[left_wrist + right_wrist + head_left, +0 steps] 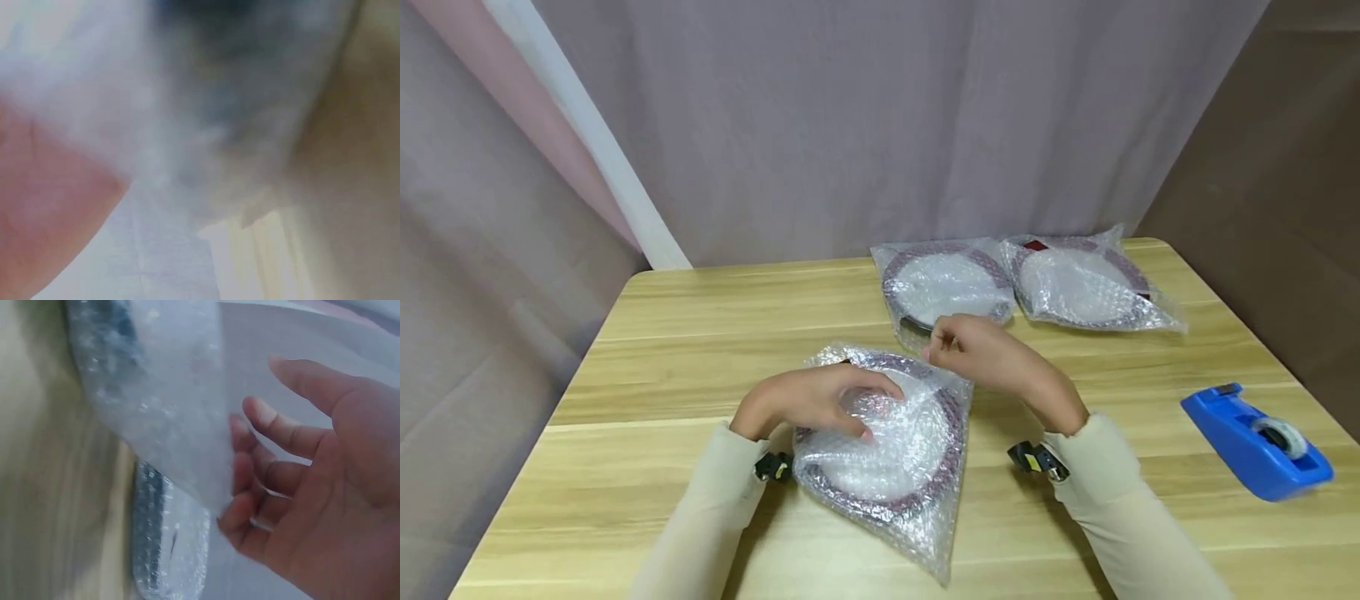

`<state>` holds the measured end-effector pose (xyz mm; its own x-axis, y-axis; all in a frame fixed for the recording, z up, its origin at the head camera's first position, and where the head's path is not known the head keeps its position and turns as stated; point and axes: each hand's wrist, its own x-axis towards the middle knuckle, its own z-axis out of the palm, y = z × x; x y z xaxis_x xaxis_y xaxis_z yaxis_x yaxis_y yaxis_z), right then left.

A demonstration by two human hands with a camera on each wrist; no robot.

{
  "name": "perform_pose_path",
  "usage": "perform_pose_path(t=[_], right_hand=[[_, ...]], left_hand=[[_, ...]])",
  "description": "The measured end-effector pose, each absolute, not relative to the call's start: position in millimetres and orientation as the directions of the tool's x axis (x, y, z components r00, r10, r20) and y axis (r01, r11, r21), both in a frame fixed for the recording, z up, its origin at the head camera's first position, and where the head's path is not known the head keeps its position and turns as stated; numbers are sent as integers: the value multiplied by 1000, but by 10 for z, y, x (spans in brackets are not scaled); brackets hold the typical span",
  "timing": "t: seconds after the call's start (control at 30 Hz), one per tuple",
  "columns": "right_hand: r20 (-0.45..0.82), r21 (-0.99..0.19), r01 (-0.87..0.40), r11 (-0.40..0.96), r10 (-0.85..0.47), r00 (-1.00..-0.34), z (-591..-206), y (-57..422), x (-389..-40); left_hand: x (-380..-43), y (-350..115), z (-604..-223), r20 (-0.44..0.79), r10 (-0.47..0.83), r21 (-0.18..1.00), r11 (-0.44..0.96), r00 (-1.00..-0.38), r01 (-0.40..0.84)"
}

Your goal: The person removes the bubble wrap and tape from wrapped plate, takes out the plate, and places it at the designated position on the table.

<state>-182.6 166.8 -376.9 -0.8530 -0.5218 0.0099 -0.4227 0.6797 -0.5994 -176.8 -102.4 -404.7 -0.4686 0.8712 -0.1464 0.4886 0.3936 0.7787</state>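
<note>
A round, plate-like thing with a white middle and dark purplish rim, sealed in bubble wrap (917, 467), lies on the table before me. My left hand (816, 400) rests over its left side, thumb and fingers spread apart on the wrap. Close by the upper right edge of this package is my right hand (985, 354). In the right wrist view, the right hand (325, 469) has loosely bent fingers at the edge of the bubble wrap (175, 419), with its thumb standing apart. The left wrist view is blurred, showing part of the left hand (50, 212) close up.
Two similar bubble-wrapped round packages lie at the back, one in the middle (947, 283) and another to its right (1078, 283). A blue tape dispenser (1240, 442) with a roll of clear tape stands on the right of the wooden table (662, 367). Curtains (820, 125) hang behind.
</note>
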Motion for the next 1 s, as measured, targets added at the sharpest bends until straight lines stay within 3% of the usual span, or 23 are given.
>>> perform_pose_path(t=[0.27, 0.5, 0.8, 1.0], right_hand=[[-163, -513, -405, 757, -549, -820, -3839, 1488, -1834], [-192, -393, -467, 792, -568, -801, -3879, 1436, -1838], [-207, -345, -445, 827, -529, -823, -4009, 1454, -1800], [-216, -332, -429, 840, -510, -832, -4097, 1466, -1800]], left_hand=[[-1700, -1036, -3885, -216, 864, 709, 459, -455, 536], [-1574, -929, -3696, -242, 815, 552, 562, -527, 616], [-1405, -781, -3592, -320, 732, 386, 681, -601, 623], [-1357, -609, -3686, -286, 694, 276, 720, -661, 637]])
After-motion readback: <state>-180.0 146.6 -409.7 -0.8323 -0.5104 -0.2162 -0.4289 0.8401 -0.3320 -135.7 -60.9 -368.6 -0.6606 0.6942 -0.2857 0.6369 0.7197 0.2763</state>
